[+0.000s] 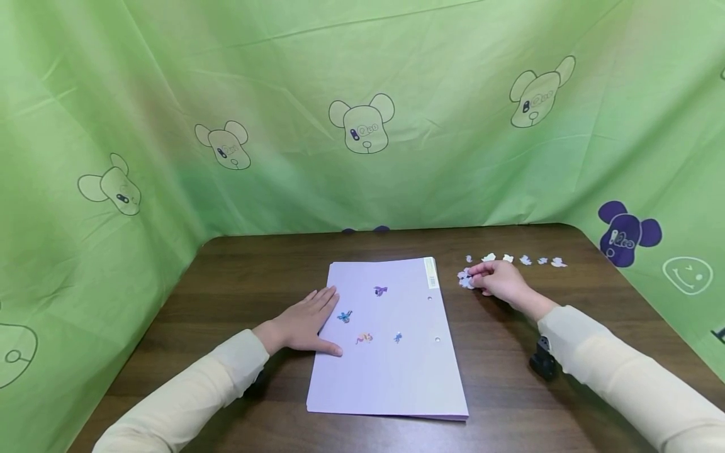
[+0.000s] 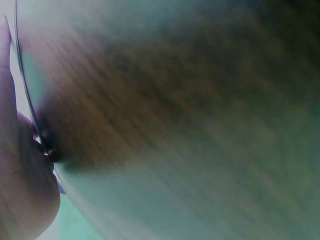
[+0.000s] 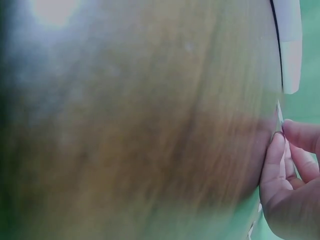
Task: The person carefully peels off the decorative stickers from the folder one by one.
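Observation:
My left hand (image 1: pixel 306 319) lies flat with spread fingers across the left edge of a pale lilac stack of paper (image 1: pixel 391 384), which has a barcode label and punched holes. Several small coloured stickers are on the sheet: a purple one (image 1: pixel 380 291), a blue one (image 1: pixel 344 316), a pink-and-yellow one (image 1: pixel 365 338) and a small blue one (image 1: pixel 398 338). Right of the paper, my right hand (image 1: pixel 498 280) pinches a thin pale sticker (image 3: pixel 280 114) between thumb and fingers. It is over a small cluster of pale cut-out stickers (image 1: pixel 464 279); the held sticker's picture is hidden.
A row of small pale cut-outs (image 1: pixel 525 260) lies beyond my right hand on the dark wooden table (image 1: pixel 255 270). Green printed cloth (image 1: pixel 294 182) hangs behind the table and at both sides. A black device (image 1: pixel 544 360) sits at my right wrist.

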Tool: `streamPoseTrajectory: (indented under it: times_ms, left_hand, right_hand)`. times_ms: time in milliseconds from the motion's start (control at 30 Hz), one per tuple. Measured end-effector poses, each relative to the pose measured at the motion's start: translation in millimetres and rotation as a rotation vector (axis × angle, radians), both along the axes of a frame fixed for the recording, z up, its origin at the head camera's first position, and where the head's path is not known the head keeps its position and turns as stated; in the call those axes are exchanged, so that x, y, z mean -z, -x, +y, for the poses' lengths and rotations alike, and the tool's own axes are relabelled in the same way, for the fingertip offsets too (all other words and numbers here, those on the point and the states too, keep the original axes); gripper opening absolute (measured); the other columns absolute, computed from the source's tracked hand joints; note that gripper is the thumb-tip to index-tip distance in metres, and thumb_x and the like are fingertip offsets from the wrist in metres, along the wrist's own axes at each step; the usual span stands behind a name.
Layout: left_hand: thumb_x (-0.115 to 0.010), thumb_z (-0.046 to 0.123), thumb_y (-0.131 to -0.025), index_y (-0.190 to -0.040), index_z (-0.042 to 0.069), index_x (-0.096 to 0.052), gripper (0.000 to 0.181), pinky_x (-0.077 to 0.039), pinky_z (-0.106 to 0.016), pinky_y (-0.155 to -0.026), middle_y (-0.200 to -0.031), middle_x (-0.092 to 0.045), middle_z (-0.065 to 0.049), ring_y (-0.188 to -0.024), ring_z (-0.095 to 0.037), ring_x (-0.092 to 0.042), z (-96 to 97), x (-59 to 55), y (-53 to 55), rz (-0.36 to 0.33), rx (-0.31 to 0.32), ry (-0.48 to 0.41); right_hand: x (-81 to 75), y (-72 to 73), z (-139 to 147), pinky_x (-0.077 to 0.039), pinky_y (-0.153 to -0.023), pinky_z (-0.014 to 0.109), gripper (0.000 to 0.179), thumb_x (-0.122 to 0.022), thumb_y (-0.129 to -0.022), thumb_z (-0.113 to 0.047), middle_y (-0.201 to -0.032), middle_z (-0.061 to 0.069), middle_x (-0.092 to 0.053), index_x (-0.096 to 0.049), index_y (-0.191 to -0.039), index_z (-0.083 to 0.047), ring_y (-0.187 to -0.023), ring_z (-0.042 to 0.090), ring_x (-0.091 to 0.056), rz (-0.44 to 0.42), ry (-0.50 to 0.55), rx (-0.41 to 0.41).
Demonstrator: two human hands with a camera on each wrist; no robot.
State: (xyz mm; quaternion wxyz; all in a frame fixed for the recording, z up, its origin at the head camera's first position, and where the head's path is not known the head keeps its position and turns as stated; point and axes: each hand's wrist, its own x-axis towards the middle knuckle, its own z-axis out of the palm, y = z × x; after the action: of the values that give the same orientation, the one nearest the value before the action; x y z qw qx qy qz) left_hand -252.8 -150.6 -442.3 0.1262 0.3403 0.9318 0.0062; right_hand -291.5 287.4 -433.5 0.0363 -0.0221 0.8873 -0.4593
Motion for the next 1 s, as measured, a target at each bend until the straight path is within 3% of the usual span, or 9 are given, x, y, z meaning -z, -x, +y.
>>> streamPoseTrajectory:
  times_ms: [533,1000]
  left_hand:
    - [-0.044,0.086,-0.075,-0.156,0.005,-0.009,0.119,-0.004,-0.037,-0.117,-0.162,-0.001,-0.01,-0.148,-0.02,0.001,1.3,-3.7,1.2,-0.003,0.01,-0.009]
    - [-0.045,0.086,-0.075,-0.156,0.004,-0.01,0.12,-0.005,-0.037,-0.117,-0.162,-0.002,-0.011,-0.148,-0.021,0.0,-1.2,-4.3,0.7,-0.003,0.007,-0.019]
  right_hand:
    - [-3.6,0.1,-3.0,-0.053,-0.058,0.025,0.028,-0.071,-0.082,-0.002,-0.082,0.008,-0.063,-0.066,-0.106,0.012,-0.069,0.014,-0.056,0.017,-0.109,-0.019]
    - [-2.6,2.4,-1.0,-0.053,-0.063,0.026,0.032,-0.07,-0.087,-0.005,-0.09,0.01,-0.061,-0.064,-0.114,0.012,-0.077,0.015,-0.056,-0.031,-0.069,-0.046]
